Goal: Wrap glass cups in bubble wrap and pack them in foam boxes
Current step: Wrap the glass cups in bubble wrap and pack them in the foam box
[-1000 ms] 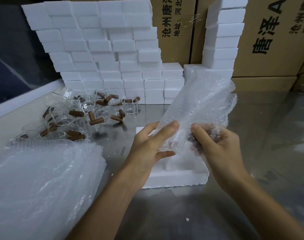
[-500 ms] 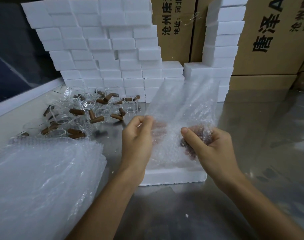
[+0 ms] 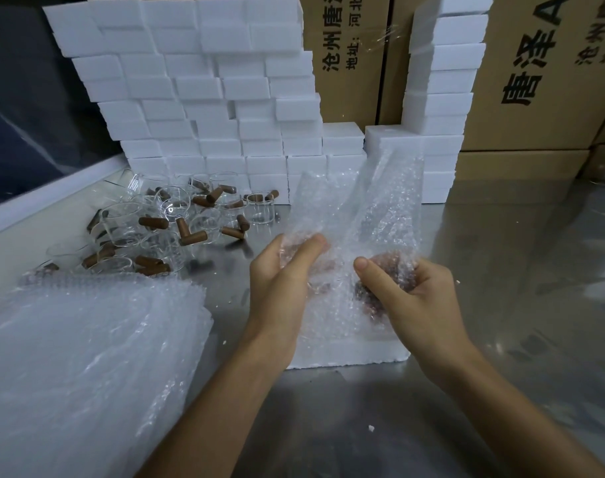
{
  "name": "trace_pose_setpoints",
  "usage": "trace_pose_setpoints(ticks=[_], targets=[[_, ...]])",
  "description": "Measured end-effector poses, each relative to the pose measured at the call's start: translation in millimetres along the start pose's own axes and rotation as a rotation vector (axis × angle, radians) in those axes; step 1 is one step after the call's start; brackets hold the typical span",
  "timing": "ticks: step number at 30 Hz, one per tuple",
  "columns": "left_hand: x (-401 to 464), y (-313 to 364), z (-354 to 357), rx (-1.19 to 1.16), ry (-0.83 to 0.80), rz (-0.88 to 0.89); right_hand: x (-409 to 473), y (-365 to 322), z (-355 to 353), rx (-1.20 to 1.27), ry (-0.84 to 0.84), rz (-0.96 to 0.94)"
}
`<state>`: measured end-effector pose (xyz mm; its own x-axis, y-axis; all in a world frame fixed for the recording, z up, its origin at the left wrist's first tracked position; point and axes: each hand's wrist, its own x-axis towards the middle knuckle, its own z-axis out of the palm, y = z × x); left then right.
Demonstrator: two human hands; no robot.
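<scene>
The glass cup (image 3: 380,288), a brownish shape inside the bubble wrap sheet (image 3: 363,229), sits in your right hand (image 3: 418,301), fingers clamped around it over the open foam box (image 3: 345,353). Your left hand (image 3: 280,281) has shifted from a flat hold to pinching the sheet's left edge, which now folds inward (wrapping seems under way). Bare surface (image 3: 518,270) lies open rightward; loose cups (image 3: 176,215) crowd the left.
</scene>
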<state>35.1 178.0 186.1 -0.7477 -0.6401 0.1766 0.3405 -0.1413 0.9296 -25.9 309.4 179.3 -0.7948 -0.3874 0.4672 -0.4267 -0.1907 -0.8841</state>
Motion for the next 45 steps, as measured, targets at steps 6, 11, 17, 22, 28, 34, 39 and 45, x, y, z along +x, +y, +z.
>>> trace_pose_setpoints(ticks=[6, 11, 17, 22, 28, 34, 39, 45], targets=[[3, 0, -2, 0.041, 0.124, 0.073, 0, 0, -1, 0.000, -0.019, 0.059], [4, 4, -4, 0.073, 0.130, 0.074, 3, 7, -5, -0.059, 0.146, 0.036], [6, 8, -7, 0.056, 0.119, 0.034, 5, 7, -18, -0.597, 0.197, -0.693], [2, 13, -4, 0.025, 0.026, 0.013, 0, 12, -11, -0.679, -0.056, -0.469], [-2, 16, -2, -0.053, 0.008, -0.007, -1, 9, -6, -0.206, -0.185, -0.159], [-6, 19, 2, -0.129, 0.040, -0.050, 1, 10, -5, -0.249, -0.079, -0.145], [-6, 16, 5, -0.174, 0.025, -0.075, 1, 8, -1, -0.110, -0.010, 0.075], [1, 20, -4, -0.132, -0.080, 0.027, 9, 6, -12, -0.122, 0.122, 0.042]])
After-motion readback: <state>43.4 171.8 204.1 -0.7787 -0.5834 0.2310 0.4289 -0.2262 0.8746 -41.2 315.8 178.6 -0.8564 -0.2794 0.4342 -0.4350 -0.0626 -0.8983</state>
